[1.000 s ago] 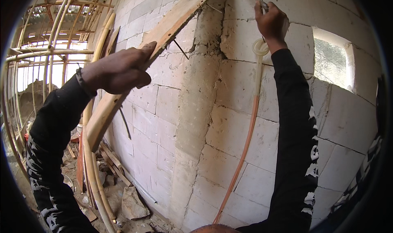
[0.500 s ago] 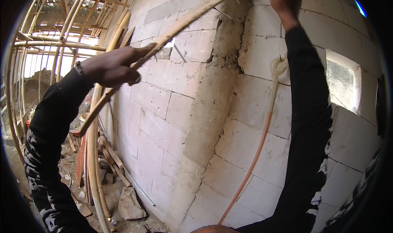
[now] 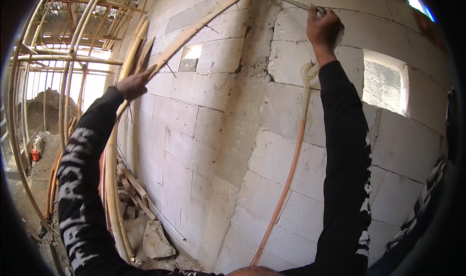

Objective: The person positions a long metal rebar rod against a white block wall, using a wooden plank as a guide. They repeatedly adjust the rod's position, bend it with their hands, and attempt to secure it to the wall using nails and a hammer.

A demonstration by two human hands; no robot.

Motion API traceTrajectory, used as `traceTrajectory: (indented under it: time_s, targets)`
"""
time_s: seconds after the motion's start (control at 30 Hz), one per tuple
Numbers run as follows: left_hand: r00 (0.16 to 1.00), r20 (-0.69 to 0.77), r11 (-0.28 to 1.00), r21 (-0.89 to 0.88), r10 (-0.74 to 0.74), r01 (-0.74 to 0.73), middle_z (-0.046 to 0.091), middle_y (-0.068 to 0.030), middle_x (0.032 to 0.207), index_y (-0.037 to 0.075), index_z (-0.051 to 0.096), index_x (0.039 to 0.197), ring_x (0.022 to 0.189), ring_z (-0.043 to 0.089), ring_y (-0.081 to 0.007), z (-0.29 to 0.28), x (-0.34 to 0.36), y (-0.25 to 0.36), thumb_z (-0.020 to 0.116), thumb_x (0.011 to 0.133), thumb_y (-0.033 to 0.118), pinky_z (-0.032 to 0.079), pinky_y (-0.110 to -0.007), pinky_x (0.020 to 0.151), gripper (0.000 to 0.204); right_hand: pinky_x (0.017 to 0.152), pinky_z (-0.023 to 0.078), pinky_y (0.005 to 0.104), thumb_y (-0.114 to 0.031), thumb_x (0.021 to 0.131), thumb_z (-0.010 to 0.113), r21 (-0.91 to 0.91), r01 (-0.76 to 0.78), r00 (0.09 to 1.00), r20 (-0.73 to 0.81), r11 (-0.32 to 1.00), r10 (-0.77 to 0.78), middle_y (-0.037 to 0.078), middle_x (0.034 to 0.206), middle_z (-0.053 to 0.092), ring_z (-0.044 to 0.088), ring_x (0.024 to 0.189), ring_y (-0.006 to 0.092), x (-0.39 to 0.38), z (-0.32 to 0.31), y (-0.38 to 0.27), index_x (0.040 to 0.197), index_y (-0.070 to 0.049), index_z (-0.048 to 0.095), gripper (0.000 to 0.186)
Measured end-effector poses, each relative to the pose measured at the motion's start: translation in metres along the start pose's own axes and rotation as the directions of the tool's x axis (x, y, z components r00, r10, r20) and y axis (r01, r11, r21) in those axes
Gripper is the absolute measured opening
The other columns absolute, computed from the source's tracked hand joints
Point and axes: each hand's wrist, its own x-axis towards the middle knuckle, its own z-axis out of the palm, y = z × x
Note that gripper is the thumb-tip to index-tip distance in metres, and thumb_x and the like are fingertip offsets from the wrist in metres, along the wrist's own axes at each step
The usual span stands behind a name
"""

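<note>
My left hand [image 3: 133, 85] is closed around a long wooden batten [image 3: 194, 26] that slants up to the right in front of the block wall. Several nails stick out of the batten's lower edge. Higher up on the right, my right hand [image 3: 324, 33] is closed on a slim metal tool [image 3: 292, 2]. The tool's thin end points left toward the batten's upper end. Its exact kind is unclear, as my fingers cover part of it. A gap shows between the tool and the batten, whose top end reaches the upper edge of the picture.
A knotted hose [image 3: 297, 154], clear above and orange below, hangs on the block wall [image 3: 182, 125]. The wall has a square opening [image 3: 386, 84] at right. Bamboo scaffolding [image 3: 68, 57] stands left. Timber pieces [image 3: 133, 184] and a rock [image 3: 158, 242] lie along the wall's foot.
The batten and my left hand have moved further from me, the hand now wrapped round it. My right hand has come lower in the picture, and its metal tool now shows clearly.
</note>
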Motion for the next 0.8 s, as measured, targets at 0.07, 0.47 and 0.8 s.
traceTrajectory:
  time_s: [0.07,0.47,0.8]
  targets:
    - [0.986,-0.124,0.962,0.235,-0.109,0.136,0.065,-0.0277,0.084,0.004,0.026,0.152,0.078,0.066,-0.0429,0.009,-0.045,-0.142,0.052,0.083,0.003,0.053,-0.051,0.073,0.074,0.065,0.054,0.047,-0.039,0.083,0.073,0.155,-0.097,0.995,0.006,0.983,0.098,0.021,0.07,0.068,0.069,0.07,0.0399,-0.016,-0.017,-0.018,0.072,-0.003,0.067,0.038]
    - [0.747,-0.663,0.808,0.416,-0.043,0.417,0.066,-0.0102,0.068,0.013,0.052,0.094,0.057,0.066,-0.0307,-0.003,-0.054,-0.021,0.051,0.101,0.033,0.052,-0.044,0.052,0.021,0.063,0.049,0.0297,-0.025,0.09,0.075,0.363,-0.521,0.854,0.209,0.773,0.477,0.012,0.073,0.072,0.066,0.066,0.0144,-0.14,-0.198,0.015,0.082,0.006,0.071,0.033]
    - [0.863,-0.49,0.849,0.503,0.128,0.16,0.066,-0.0206,0.081,0.006,0.061,0.105,0.081,0.066,-0.0374,-0.129,-0.1,-0.052,0.051,0.101,0.025,0.05,-0.05,0.071,0.023,0.05,0.027,0.0233,-0.016,0.089,0.076,0.182,-0.981,0.168,0.637,0.066,0.752,-0.009,0.06,0.046,0.036,0.056,0.0016,-0.217,-0.347,-0.019,0.069,-0.003,0.059,0.029]
